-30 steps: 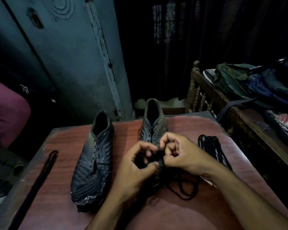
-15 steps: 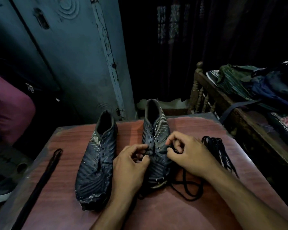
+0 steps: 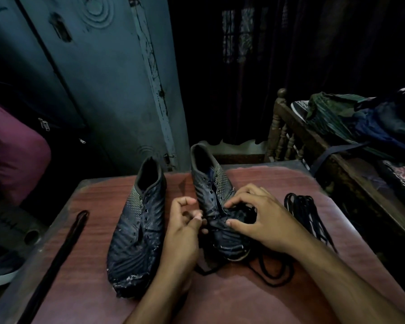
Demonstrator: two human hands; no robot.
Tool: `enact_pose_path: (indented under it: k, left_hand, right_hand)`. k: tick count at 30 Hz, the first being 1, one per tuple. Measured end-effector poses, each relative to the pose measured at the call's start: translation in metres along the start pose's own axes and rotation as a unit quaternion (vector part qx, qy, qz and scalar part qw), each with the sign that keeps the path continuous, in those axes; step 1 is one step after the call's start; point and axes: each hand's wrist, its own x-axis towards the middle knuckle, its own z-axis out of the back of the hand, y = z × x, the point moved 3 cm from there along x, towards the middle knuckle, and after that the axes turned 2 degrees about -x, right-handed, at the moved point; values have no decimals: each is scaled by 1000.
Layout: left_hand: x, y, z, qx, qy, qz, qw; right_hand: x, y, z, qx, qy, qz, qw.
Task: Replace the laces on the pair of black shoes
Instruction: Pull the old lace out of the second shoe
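While the right hand (image 3: 262, 218) presses the right-hand shoe (image 3: 214, 202) down on the table (image 3: 255, 298), the left hand (image 3: 185, 226) pinches what looks like the black lace (image 3: 272, 275) beside its eyelets. That lace looks limp and light, best gripped near its tip; the shoe's upper seems soft, so brace it at mid-foot.

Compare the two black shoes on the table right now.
The left shoe lies untouched, with bare eyelets showing and no lace visible; the right shoe has both hands on it and a black lace trailing from its toe end. The left shoe lies nearer the camera, while the right shoe's heel reaches farther back. Both are black, ribbed, heels away.
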Motion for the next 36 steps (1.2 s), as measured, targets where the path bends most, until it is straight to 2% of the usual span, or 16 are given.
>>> enact_pose_path:
  k: [4,13,14,16,17,18,19,23,29,31,32,34,36]
  left_hand:
    - [-3,-4,-2,-115,6,58,992]
    - [-4,-3,-8,-124,49,105,986]
    - [-4,-3,-6,-100,50,106,988]
    - [-5,-4,1,56,48,40,996]
    - [-6,-4,3,171,54,-25,983]
    - [-7,-2,3,272,58,-87,957]
    - [-9,-1,3,320,49,-127,937]
    - [-11,-3,3,364,4,-142,920]
    - [-14,-7,6,418,-12,-134,898]
    - [-14,-10,5,413,5,-149,898]
    - [-13,-10,5,385,20,-144,911]
    - [-8,-5,5,274,63,-92,955]
    - [-5,-2,4,150,94,-46,983]
  right_hand:
    - [1,-2,1,17,-19,-6,1000]
    - [1,-3,0,16,-32,-19,999]
    - [1,-2,0,17,-30,-21,999]
    - [1,0,-1,14,-19,-24,999]
    - [1,0,-2,10,-14,-25,1000]
    - [1,0,-2,7,-11,-26,1000]
    - [1,1,-2,4,-10,-27,1000]
    - [1,2,-3,-2,-13,-37,999]
    - [1,4,-3,-11,-11,-42,999]
    - [1,3,-3,-13,-9,-39,999]
    - [1,2,-3,-11,-10,-37,999]
    - [2,-1,-3,-3,-11,-34,999]
    - [1,-1,-2,11,-7,-32,999]
